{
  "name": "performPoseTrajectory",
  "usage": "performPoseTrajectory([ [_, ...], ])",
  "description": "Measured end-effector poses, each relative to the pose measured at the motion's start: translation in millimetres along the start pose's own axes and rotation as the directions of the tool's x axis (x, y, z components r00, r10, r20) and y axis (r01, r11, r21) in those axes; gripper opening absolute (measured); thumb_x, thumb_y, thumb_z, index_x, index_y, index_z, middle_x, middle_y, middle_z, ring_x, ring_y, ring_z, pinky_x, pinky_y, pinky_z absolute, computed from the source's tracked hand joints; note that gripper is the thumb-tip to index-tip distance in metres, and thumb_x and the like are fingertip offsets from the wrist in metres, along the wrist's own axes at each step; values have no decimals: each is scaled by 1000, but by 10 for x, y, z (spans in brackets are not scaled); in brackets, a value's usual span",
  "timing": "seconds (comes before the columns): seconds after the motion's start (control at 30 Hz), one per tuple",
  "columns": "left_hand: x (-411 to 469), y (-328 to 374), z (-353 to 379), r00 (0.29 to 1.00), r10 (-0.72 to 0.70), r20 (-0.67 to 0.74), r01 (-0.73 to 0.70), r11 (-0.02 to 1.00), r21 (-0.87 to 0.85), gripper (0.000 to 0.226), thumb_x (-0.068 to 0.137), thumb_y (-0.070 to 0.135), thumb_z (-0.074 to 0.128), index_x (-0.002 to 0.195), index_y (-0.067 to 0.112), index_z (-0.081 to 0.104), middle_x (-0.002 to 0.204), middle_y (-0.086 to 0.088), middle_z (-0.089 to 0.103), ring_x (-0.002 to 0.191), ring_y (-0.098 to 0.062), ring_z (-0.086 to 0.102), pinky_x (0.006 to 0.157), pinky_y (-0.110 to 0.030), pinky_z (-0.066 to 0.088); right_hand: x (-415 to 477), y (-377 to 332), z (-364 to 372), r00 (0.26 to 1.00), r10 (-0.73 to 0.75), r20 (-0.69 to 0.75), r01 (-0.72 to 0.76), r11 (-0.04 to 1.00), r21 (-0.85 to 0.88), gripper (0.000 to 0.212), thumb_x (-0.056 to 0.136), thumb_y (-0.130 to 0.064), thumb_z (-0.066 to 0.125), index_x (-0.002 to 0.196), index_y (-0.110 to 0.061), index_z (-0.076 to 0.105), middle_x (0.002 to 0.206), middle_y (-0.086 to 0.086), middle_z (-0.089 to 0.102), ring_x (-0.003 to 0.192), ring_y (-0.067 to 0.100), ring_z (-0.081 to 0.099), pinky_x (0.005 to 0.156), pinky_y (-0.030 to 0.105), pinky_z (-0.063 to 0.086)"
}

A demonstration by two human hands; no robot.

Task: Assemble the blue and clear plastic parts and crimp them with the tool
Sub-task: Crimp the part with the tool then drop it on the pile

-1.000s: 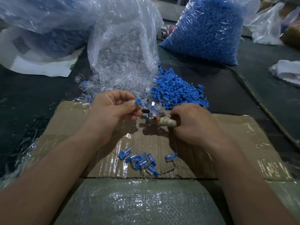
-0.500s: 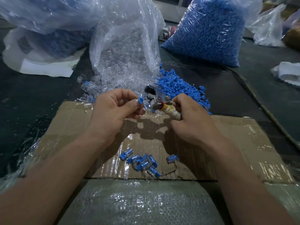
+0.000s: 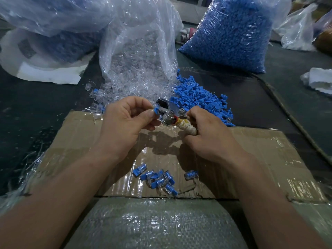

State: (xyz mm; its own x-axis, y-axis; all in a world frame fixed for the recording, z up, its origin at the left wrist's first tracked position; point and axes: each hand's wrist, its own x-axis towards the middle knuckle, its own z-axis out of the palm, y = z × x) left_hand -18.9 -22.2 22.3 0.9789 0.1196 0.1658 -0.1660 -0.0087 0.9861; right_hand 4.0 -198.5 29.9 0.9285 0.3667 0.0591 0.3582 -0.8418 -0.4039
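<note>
Above the cardboard (image 3: pixel 80 139), the left hand (image 3: pixel 125 121) pinches a blue-and-clear part (image 3: pixel 156 110), just beside the tool (image 3: pixel 169 109) at its 3 o'clock; the right hand (image 3: pixel 212 135) grips the tool's wrapped handle. Best seat the part squarely between the jaws before squeezing, with fingers clear.

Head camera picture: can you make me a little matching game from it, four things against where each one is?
1 tool
2 single piece
3 finished pieces
4 loose blue parts

A heaped on the dark table
B pinched by the left hand
C lying on the cardboard
D gripped by the right hand

Pairs: 1-D, 2-B, 3-C, 4-A
</note>
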Motion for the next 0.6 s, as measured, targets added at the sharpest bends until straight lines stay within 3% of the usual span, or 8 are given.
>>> performPoseTrajectory([
  [0.27, -23, -40, 24, 997, 73, -29, -70, 993, 91, 25, 83, -7, 58, 75, 17, 58, 69, -3, 64, 57, -4, 64, 56, -14, 51, -4, -41, -25, 1000, -14, 13, 15, 998, -64, 29, 76, -23, 58, 67, -30, 32, 71, -13, 43, 64, 1, 37, 54, 22, 25],
  [0.47, -35, -64, 13, 993, 107, -56, -100, 988, 120, 29, 82, -8, 58, 74, 19, 57, 67, 1, 63, 56, -3, 63, 55, -14, 51, -9, -61, -13, 1000, -4, -9, 4, 1000, -31, 24, 74, -20, 58, 65, -28, 36, 66, -12, 45, 62, 3, 40, 51, 24, 26],
  [0.6, -41, -58, 8, 990, 129, -63, -120, 983, 139, 29, 82, -8, 59, 74, 20, 57, 66, 2, 63, 55, -2, 63, 54, -12, 50, -10, -63, 11, 999, -10, -38, 9, 1000, -18, 14, 76, -21, 58, 72, -26, 45, 67, -10, 49, 64, 7, 44, 55, 25, 35],
])
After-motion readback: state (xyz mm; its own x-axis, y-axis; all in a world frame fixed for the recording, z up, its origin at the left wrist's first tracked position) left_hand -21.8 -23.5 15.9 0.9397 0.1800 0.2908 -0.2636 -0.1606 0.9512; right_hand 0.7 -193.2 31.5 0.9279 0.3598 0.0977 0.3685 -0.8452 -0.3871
